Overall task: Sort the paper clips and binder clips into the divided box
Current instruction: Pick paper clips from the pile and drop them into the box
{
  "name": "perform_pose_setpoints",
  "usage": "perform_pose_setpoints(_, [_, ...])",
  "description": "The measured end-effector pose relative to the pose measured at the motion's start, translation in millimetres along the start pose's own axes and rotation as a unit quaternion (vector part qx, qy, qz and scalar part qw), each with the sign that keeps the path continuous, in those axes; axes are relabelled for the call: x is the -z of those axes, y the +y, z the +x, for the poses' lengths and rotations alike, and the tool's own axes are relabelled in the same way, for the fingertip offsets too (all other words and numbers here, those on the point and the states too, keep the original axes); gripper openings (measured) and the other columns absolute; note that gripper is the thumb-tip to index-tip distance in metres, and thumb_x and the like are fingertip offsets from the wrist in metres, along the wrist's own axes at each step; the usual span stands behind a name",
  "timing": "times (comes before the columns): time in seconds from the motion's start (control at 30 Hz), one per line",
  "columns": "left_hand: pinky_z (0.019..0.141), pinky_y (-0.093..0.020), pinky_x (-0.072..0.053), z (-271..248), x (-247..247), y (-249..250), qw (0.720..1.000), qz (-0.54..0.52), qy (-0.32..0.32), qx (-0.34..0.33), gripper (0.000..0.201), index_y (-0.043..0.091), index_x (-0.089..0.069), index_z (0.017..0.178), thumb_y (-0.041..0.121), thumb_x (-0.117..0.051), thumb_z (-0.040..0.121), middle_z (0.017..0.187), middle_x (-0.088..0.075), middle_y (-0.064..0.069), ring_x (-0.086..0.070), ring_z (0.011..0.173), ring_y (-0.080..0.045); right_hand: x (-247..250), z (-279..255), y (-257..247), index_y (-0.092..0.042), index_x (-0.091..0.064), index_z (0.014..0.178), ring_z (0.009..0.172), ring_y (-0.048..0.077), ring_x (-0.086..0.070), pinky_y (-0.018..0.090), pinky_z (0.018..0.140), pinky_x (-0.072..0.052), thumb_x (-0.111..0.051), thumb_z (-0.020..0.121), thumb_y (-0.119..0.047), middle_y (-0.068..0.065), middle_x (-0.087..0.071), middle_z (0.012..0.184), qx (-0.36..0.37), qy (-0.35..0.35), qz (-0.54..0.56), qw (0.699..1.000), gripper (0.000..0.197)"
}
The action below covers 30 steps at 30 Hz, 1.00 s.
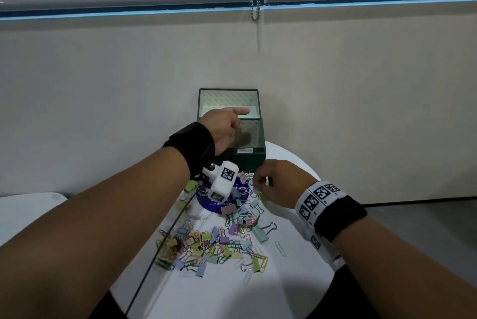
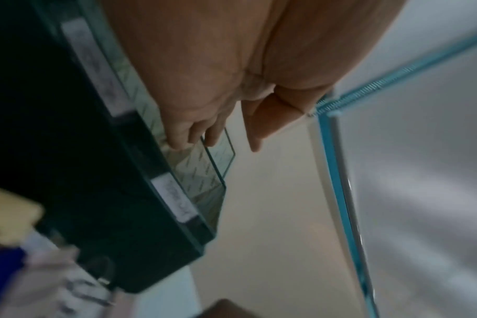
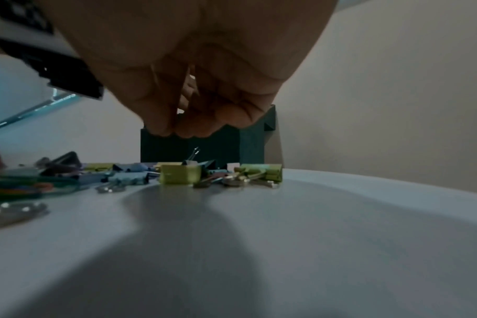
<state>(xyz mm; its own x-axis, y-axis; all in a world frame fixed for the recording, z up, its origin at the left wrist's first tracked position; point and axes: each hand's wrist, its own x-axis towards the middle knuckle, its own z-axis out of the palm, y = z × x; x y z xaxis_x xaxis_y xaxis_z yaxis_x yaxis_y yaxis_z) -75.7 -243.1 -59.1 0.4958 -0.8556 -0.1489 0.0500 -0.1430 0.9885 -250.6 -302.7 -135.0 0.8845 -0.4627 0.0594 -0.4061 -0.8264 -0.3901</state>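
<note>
Over the open dark green divided box (image 1: 254, 156), the left hand (image 1: 222, 126) was stretched forward from a raised forearm, its index finger pointing straight out toward the upright lid (image 1: 228, 101) while the other fingers hung loosely downward into the box's mouth. From the left wrist view, those fingers (image 2: 194, 131) looked relaxed and spread just above the patterned inner lining, with nothing visible between them, so the hand read as released. A black wrist strap and a white camera block with a square marker sat at that wrist.

Nearer the body, the right hand (image 1: 277, 181) hovered low over the white round tabletop (image 1: 258, 298), just in front of the box. Its fingers were curled inward with the tips drawn together; the right wrist view showed thumb and fingertips (image 3: 183, 127) bunched in a pinch above the clips, but whether anything was held between them could not be told. A white band with square markers and a black strap circled that wrist.

A loose scatter of pastel binder clips (image 1: 233, 228) and paper clips (image 1: 280, 247) lay on the tabletop between the two forearms, some lying over a dark blue round sticker (image 1: 210, 205). A yellow-green binder clip (image 3: 178, 174) lay just below the right hand's fingertips.
</note>
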Motion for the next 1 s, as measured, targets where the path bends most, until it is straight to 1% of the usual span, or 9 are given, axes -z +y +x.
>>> perform_pose_setpoints(0.07, [0.101, -0.037, -0.05, -12, 5, -2, 0.982, 0.176, 0.009, -0.063, 0.036, 0.019, -0.068, 0.11, -0.002, -0.048, 0.09, 0.125, -0.062, -0.006, -0.059, 0.115, -0.017, -1, -5, -1, -0.035, -0.074, 0.09, 0.09, 0.009, -0.061, 0.031, 0.087, -0.054, -0.061, 0.086, -0.026, -0.019, -0.065, 0.097, -0.006, -0.041, 0.007, 0.999, 0.017])
perform_pose_setpoints(0.13, [0.09, -0.027, -0.054, -31, 13, -8, 0.927, 0.354, -0.059, -0.108, 0.022, 0.026, -0.068, 0.108, 0.012, -0.061, 0.093, 0.106, -0.069, 0.009, -0.064, 0.097, -0.001, -3, -8, -1, -0.039, -0.074, 0.089, 0.091, 0.006, -0.062, 0.031, 0.085, -0.056, -0.063, 0.082, -0.034, -0.02, -0.065, 0.094, -0.018, -0.078, 0.016, 0.997, 0.014])
perform_pose_setpoints(0.23, [0.08, -0.019, -0.049, -63, 23, -29, 0.794, 0.561, -0.222, -0.078, 0.027, 0.037, -0.067, 0.115, 0.038, -0.071, 0.088, 0.096, -0.064, 0.019, -0.062, 0.086, 0.003, -7, -11, -3, -0.04, -0.074, 0.096, 0.089, 0.003, -0.062, 0.03, 0.084, -0.056, -0.073, 0.078, -0.046, -0.02, -0.065, 0.095, -0.02, -0.117, -0.003, 0.993, 0.019])
perform_pose_setpoints(0.3, [0.082, -0.024, -0.048, -73, 30, -50, 0.688, 0.67, -0.264, -0.09, 0.04, 0.039, -0.064, 0.122, 0.048, -0.071, 0.084, 0.095, -0.055, 0.019, -0.058, 0.091, -0.007, -10, -10, -3, -0.04, -0.073, 0.1, 0.09, 0.002, -0.062, 0.027, 0.084, -0.056, -0.074, 0.081, -0.042, -0.02, -0.065, 0.096, -0.023, -0.109, -0.017, 0.994, 0.019])
perform_pose_setpoints(0.33, [0.084, -0.026, -0.049, -76, 33, -59, 0.664, 0.695, -0.262, -0.091, 0.04, 0.039, -0.062, 0.123, 0.048, -0.069, 0.085, 0.095, -0.052, 0.018, -0.057, 0.093, -0.009, -10, -10, -3, -0.04, -0.073, 0.1, 0.09, 0.003, -0.062, 0.026, 0.083, -0.055, -0.074, 0.082, -0.038, -0.02, -0.066, 0.096, -0.027, -0.099, -0.024, 0.994, 0.018])
perform_pose_setpoints(0.4, [0.085, -0.028, -0.05, -81, 39, -69, 0.668, 0.699, -0.241, -0.086, 0.029, 0.037, -0.063, 0.116, 0.041, -0.066, 0.087, 0.097, -0.052, 0.017, -0.056, 0.092, -0.01, -10, -10, -4, -0.039, -0.073, 0.099, 0.088, 0.004, -0.062, 0.027, 0.082, -0.056, -0.071, 0.084, -0.033, -0.019, -0.067, 0.095, -0.027, -0.081, -0.032, 0.996, 0.016])
perform_pose_setpoints(0.53, [0.069, -0.027, -0.046, -84, 52, -67, 0.696, 0.684, -0.187, -0.117, 0.006, 0.026, -0.06, 0.088, 0.028, -0.056, 0.092, 0.086, -0.061, 0.009, -0.056, 0.078, -0.014, -9, -10, -8, -0.036, -0.074, 0.094, 0.085, 0.004, -0.063, 0.029, 0.081, -0.056, -0.068, 0.088, -0.034, -0.018, -0.069, 0.09, -0.007, -0.079, -0.021, 0.997, 0.009])
perform_pose_setpoints(0.7, [0.086, -0.036, -0.051, -82, 61, -56, 0.674, 0.722, -0.119, -0.098, 0.025, 0.03, -0.063, 0.117, 0.036, -0.057, 0.093, 0.11, -0.053, 0.003, -0.057, 0.095, -0.018, -16, -6, -11, -0.035, -0.073, 0.103, 0.083, 0.007, -0.064, 0.033, 0.081, -0.059, -0.073, 0.087, -0.046, -0.016, -0.067, 0.087, 0.004, -0.128, -0.033, 0.991, 0.019])
perform_pose_setpoints(1.0, [0.083, -0.035, -0.051, -94, 13, -72, 0.64, 0.716, -0.242, -0.14, 0.041, 0.043, -0.057, 0.129, 0.056, -0.058, 0.09, 0.104, -0.052, 0.009, -0.055, 0.098, -0.015, -18, -6, -11, -0.035, -0.071, 0.101, 0.086, 0.009, -0.064, 0.032, 0.083, -0.058, -0.073, 0.085, -0.043, -0.014, -0.068, 0.092, -0.006, -0.102, -0.041, 0.994, 0.018])
